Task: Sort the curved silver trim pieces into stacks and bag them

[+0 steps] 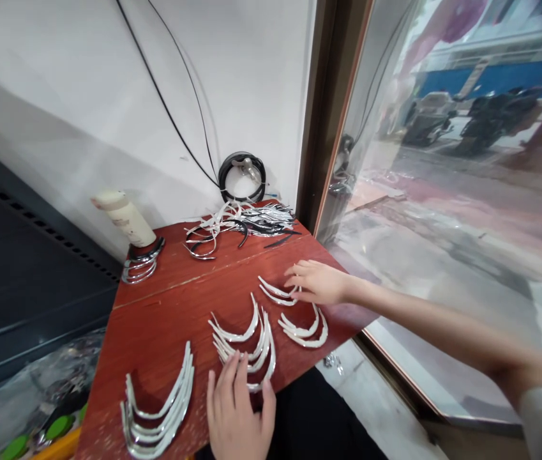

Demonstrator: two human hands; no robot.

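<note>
Left hand (238,409), right hand (317,281), red tabletop (156,319) — white wall (60,70), glass pane (433,268).

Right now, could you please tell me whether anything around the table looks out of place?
The far heap of strips looks tangled, unlike the nested curved strips; some shiny bits also lie on the floor, perhaps dropped.

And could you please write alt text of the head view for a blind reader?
A person's left hand and right hand reach over groups of curved silvery strips on a reddish-brown table. Farther back are a tangled strip pile, a tilted cream bottle and a coiled black cable.
</note>
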